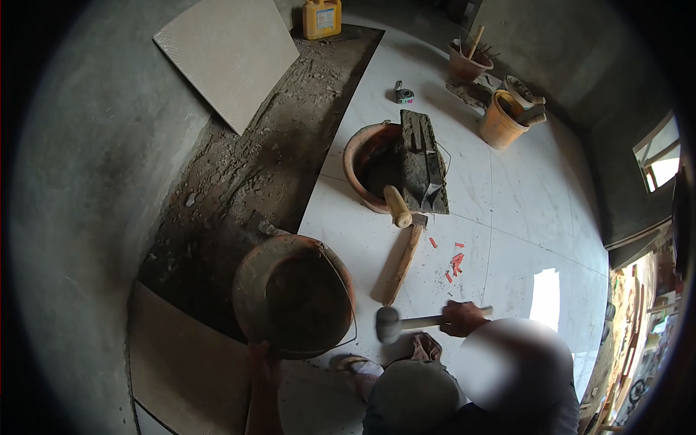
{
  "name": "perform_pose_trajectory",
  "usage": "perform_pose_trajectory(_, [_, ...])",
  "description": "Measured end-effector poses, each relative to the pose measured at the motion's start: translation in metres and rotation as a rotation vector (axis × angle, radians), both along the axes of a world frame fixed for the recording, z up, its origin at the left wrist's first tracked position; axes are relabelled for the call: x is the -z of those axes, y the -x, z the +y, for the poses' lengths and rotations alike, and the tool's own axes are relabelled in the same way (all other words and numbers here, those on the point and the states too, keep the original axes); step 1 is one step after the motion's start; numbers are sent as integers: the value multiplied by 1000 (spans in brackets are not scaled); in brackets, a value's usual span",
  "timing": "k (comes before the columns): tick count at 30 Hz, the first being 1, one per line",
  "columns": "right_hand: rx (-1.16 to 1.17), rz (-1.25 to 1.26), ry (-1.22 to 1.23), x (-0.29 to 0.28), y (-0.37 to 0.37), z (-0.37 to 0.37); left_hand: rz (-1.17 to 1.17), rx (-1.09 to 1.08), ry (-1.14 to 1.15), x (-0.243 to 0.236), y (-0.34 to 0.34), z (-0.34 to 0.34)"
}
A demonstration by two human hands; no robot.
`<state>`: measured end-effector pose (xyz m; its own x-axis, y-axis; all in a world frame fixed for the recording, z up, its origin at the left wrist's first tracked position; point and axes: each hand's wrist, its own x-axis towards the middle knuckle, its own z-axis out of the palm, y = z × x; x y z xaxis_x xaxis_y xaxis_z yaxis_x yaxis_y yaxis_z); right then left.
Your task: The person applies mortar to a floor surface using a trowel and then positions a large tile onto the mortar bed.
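My right hand (462, 319) is wrapped round the handle of a mallet (388, 325) with a thick grey head, held low above the white tiles. At the near left, my left hand (264, 364) is at the lower rim of a mortar-stained bucket (243, 279) with a wire handle; its fingers are dim and blurred, so I cannot tell whether they grip the rim. The bucket contains dark grey material. Beyond my right hand lies a hammer (404, 261) with a wooden handle. A mortar-caked trowel (418, 156) with a wooden grip lies across a second bucket (353, 161).
Red plastic pieces (457, 262) lie on white floor tiles (522, 246). Bare rubble ground (239, 174) runs along the left wall, where a large tile (232, 54) leans. Further off stand a yellow jug (322, 20), an orange bucket (500, 129) and a brown tub (467, 67).
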<state>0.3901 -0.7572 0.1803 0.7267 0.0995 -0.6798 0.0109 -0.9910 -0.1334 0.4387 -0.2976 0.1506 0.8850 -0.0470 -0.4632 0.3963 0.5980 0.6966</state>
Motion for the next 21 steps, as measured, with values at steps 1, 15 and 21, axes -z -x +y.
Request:
perform_pose_trajectory(1, [151,-146,-7,1,33,-37,-12,28,-35,1,2,-2])
perform_pose_trajectory(15, [932,-1119,178,33,-28,-12,392,-229,-81,31,78,-107])
perform_pose_trajectory(21, [216,-793,-188,-110,-216,99,447,-236,-70,-10,65,-111])
